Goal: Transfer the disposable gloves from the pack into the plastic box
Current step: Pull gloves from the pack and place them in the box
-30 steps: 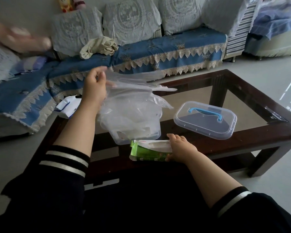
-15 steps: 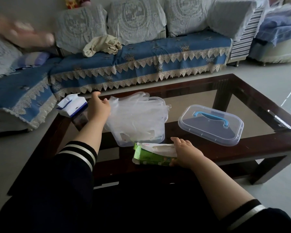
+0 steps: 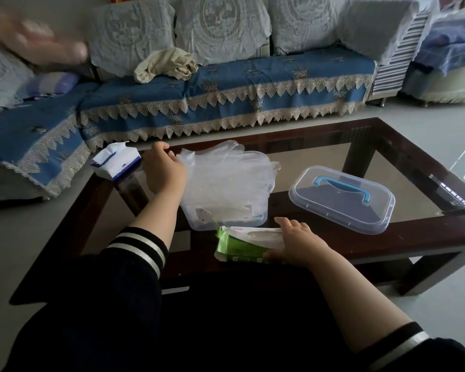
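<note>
A heap of clear disposable gloves (image 3: 226,175) lies in the open clear plastic box (image 3: 255,220) on the glass coffee table and spills over its rim. My left hand (image 3: 163,169) is at the heap's left edge, fingertips touching the top glove; whether it pinches the film is not visible. The green and white glove pack (image 3: 240,244) lies at the table's near edge in front of the box. My right hand (image 3: 299,241) rests on the pack's right end, fingers curled over it.
The box's clear lid (image 3: 341,200) with a blue handle lies to the right of the box. A blue and white tissue pack (image 3: 116,162) sits at the table's (image 3: 413,237) far left corner. Behind the table runs a blue sofa (image 3: 226,95) with lace covers.
My left hand has come down from above the box, bringing a glove onto the heap. The right hand has stayed on the pack.
</note>
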`<state>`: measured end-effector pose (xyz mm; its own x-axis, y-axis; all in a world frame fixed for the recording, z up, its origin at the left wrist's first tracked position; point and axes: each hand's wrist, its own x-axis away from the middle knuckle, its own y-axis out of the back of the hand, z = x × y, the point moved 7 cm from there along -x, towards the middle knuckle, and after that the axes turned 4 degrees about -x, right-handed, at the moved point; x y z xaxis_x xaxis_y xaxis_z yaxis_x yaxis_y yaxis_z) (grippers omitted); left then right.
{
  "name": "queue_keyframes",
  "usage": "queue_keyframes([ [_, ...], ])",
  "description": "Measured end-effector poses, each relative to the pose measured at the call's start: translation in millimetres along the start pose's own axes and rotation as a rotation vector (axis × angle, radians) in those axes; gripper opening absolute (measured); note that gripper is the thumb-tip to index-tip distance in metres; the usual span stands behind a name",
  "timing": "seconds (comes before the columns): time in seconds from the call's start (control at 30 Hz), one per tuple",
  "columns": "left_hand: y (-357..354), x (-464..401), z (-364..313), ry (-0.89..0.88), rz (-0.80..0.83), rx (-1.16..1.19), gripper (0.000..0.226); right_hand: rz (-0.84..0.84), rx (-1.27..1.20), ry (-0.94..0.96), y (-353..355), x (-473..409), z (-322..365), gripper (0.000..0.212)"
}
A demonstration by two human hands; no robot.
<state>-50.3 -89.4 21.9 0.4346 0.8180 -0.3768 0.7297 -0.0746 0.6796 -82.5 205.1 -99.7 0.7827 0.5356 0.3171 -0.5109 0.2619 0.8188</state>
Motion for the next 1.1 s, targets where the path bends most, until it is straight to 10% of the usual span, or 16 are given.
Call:
queue_keyframes([
  [0.17,41,46,-38,-0.612,-0.349,0.138,0.016,-0.102,-0.004,0.096,11,-3,14,0.058],
  [0.3,33,138,-64,-1.035,0.081,0.277,0.019,-0.113,-0.044,0.167,7,-9,24,0.026],
  [0.4,-16,179,-43,-0.89,0.65,-0.047,0.028,-0.075,-0.051,0.155,-2,-13,23,0.027],
  [0.5,-47,189,-14,-0.821,0.883,-0.355,0.057,-0.056,-0.003,0.149,-7,-14,22,0.027],
  [1.1,-67,184,13,-0.601,1.027,-0.307,0.076,-0.226,-0.458,0.06,10,-13,21,0.023],
])
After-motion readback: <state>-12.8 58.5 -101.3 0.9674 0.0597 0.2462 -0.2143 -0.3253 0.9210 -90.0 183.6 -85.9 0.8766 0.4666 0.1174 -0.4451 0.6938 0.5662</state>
